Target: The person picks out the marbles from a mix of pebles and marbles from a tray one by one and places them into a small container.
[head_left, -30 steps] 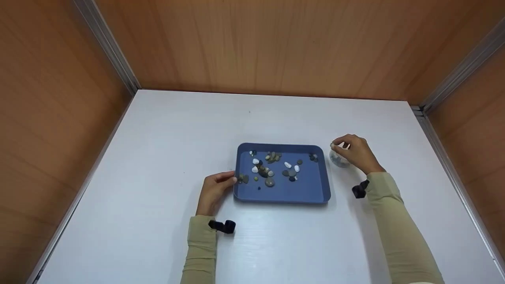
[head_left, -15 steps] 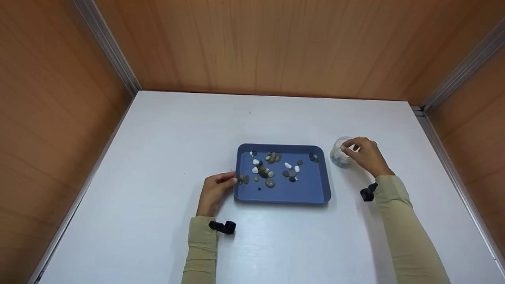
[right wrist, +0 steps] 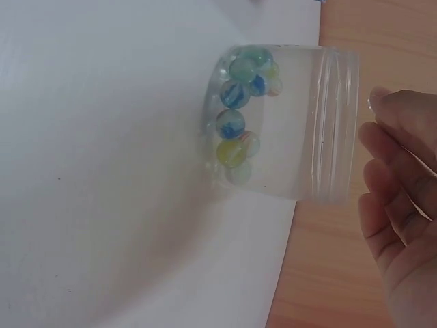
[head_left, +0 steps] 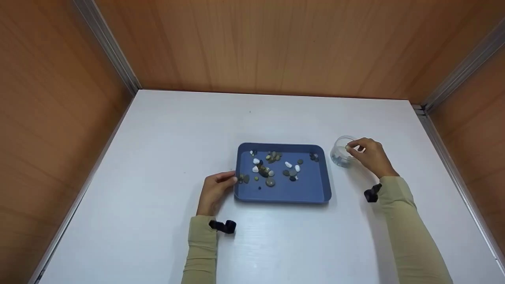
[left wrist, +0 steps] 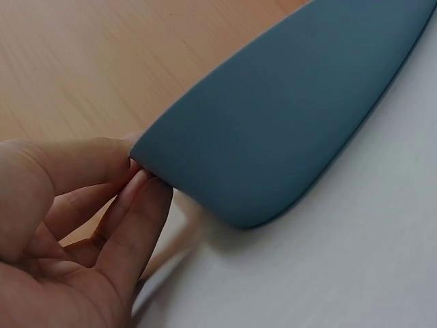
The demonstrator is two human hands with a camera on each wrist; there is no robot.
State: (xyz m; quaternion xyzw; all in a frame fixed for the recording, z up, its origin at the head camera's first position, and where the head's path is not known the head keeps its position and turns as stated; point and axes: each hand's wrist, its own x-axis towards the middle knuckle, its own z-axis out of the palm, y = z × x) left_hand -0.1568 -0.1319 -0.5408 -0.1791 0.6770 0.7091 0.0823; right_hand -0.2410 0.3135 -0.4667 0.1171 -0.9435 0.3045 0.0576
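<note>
A blue rectangular tray [head_left: 284, 193] lies on the white table, with several grey, brown and white pebbles [head_left: 270, 182] spread over its floor. My left hand [head_left: 216, 192] pinches the tray's left rim between thumb and fingers; the left wrist view shows this hand [left wrist: 89, 225] at the corner of the tray wall [left wrist: 266, 123]. To the right stands a clear jar [head_left: 340, 156] without a lid. Several glass marbles [right wrist: 232, 124] sit at the jar's bottom. Beside and above its mouth, my right hand [head_left: 369, 157] pinches a small pale thing [head_left: 347, 147], mostly hidden by the fingertips.
The white table [head_left: 130, 189] reaches to wooden walls [head_left: 252, 47] at the back and both sides. A dark wrist camera [head_left: 225, 226] sits by the left sleeve, another camera [head_left: 371, 194] by the right one. The jar stands close to the tray's right side.
My right hand has moved to the right from over the jar's mouth to its right rim, uncovering more of the jar. The left hand and the tray have stayed in place.
</note>
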